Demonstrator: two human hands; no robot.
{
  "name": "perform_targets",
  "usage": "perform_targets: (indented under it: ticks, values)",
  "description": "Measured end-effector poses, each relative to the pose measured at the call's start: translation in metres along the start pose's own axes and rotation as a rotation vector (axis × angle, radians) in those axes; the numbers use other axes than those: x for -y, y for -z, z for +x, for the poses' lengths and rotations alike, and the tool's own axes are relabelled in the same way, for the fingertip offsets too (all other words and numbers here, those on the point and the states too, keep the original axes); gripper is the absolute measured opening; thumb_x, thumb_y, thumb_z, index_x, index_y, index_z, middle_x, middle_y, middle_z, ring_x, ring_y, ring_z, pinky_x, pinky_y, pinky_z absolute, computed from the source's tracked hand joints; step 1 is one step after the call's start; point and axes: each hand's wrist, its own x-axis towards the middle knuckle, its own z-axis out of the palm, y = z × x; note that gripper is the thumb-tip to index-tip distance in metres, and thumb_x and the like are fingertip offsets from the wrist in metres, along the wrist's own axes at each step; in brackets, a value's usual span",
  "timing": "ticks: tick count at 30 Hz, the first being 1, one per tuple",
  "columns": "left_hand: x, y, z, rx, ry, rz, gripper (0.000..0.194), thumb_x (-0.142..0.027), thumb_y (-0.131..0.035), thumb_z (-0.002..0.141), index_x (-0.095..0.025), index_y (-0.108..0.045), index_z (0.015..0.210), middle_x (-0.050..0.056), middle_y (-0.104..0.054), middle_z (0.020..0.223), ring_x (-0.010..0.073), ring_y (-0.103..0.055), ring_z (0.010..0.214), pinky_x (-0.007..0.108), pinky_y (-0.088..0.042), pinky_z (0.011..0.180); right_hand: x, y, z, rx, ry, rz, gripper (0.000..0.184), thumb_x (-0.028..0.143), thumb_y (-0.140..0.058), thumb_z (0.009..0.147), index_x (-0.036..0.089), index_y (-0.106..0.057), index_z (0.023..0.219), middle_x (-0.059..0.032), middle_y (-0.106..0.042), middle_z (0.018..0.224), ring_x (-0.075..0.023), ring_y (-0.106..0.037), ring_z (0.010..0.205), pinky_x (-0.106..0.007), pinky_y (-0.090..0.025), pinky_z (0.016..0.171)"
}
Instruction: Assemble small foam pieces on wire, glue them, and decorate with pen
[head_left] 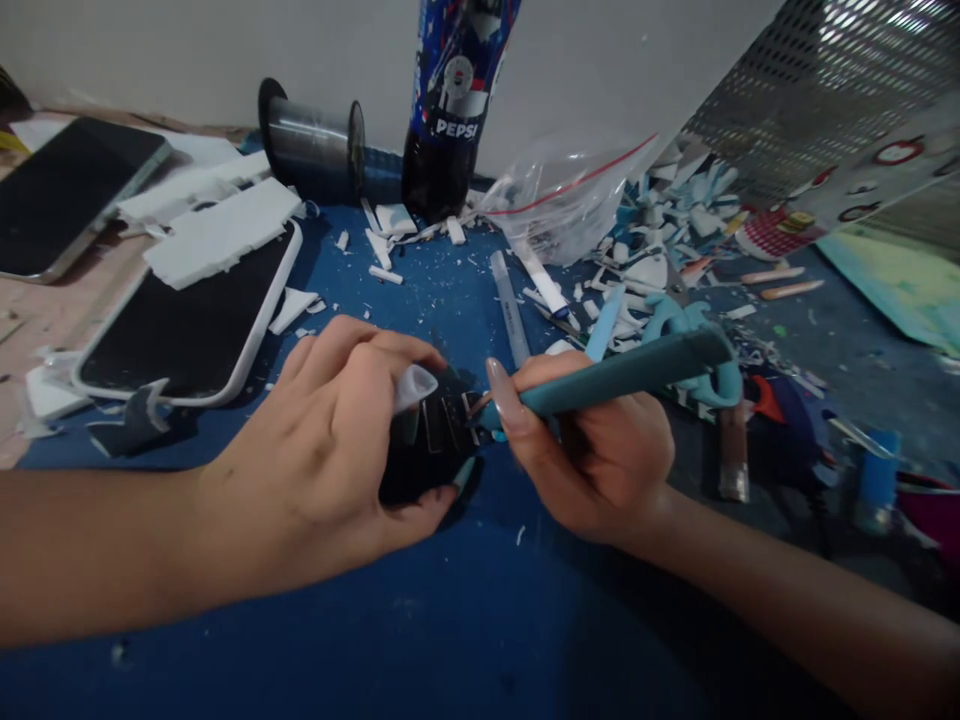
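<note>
My left hand (pixel 330 430) is closed around a small black piece (pixel 431 440) with several thin pale lines across it, keeping it low over the blue tabletop. Fingers and palm hide much of that piece. A pale translucent tip sticks up by the index finger; I cannot tell whether it is a nail. In my right hand (pixel 592 450) is a teal-handled tool (pixel 630 375), gripped like a pen. Its thin, narrow point reaches the right end of the black piece, and whether they touch is unclear.
Behind the hands stand a Pepsi bottle (pixel 450 110), a spool (pixel 311 140) and a zip bag (pixel 570 195). Two phones lie left, one (pixel 187 330) under white foam scraps (pixel 225 230). A capped pen (pixel 510 305), teal scissors (pixel 694 330) and many offcuts (pixel 645 270) lie right.
</note>
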Motion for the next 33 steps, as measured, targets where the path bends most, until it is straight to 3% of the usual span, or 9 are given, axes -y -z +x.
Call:
perform_targets:
  ticks: [11, 18, 23, 28, 33]
  values:
    - [0.0001, 0.0032, -0.0023, 0.039, 0.011, -0.028, 0.034, -0.025, -0.060, 0.075, -0.019, -0.044, 0.104, 0.006, -0.056, 0.098, 0.0254, -0.058, 0.092, 0.042, -0.053, 0.071, 0.0013, 0.0002, 0.0002, -0.007, 0.050, 0.001, 0.010, 0.018, -0.059, 0.085, 0.017, -0.055, 0.076, 0.0041, -0.056, 0.057, -0.0056, -0.046, 0.042, -0.021, -0.037, 0.042]
    - [0.0023, 0.0015, -0.0033, 0.037, 0.031, -0.062, 0.029, -0.029, -0.057, 0.077, -0.022, -0.044, 0.102, 0.007, -0.057, 0.094, 0.0259, -0.060, 0.082, 0.044, -0.053, 0.066, 0.0008, -0.0026, 0.0004, 0.012, 0.058, 0.037, 0.010, 0.016, -0.061, 0.084, 0.019, -0.055, 0.077, 0.0040, -0.058, 0.057, -0.0073, -0.051, 0.045, -0.021, -0.041, 0.045]
    - [0.0024, 0.0032, -0.0033, 0.028, 0.014, -0.057, 0.037, -0.028, -0.059, 0.074, -0.020, -0.041, 0.106, 0.008, -0.055, 0.100, 0.0258, -0.059, 0.093, 0.042, -0.053, 0.075, -0.0007, -0.0012, -0.0016, 0.026, 0.023, 0.064, 0.005, 0.016, -0.060, 0.084, 0.019, -0.056, 0.083, 0.0046, -0.060, 0.059, -0.0068, -0.051, 0.044, -0.020, -0.041, 0.044]
    - [0.0037, 0.0040, -0.0032, 0.036, 0.038, -0.023, 0.045, -0.034, -0.065, 0.066, -0.019, -0.038, 0.098, 0.012, -0.057, 0.104, 0.0309, -0.057, 0.096, 0.048, -0.053, 0.076, -0.0015, 0.0001, -0.0030, 0.031, 0.003, 0.106, 0.004, 0.015, -0.058, 0.084, 0.016, -0.058, 0.088, 0.0040, -0.059, 0.060, -0.0050, -0.050, 0.044, -0.018, -0.041, 0.045]
    - [0.0053, 0.0037, -0.0042, 0.048, 0.032, -0.030, 0.036, -0.034, -0.057, 0.071, -0.019, -0.040, 0.099, 0.012, -0.054, 0.101, 0.0314, -0.056, 0.095, 0.049, -0.053, 0.075, -0.0020, 0.0000, -0.0031, 0.020, 0.011, 0.125, 0.005, 0.014, -0.057, 0.085, 0.017, -0.057, 0.088, 0.0046, -0.058, 0.058, -0.0064, -0.049, 0.044, -0.020, -0.041, 0.045]
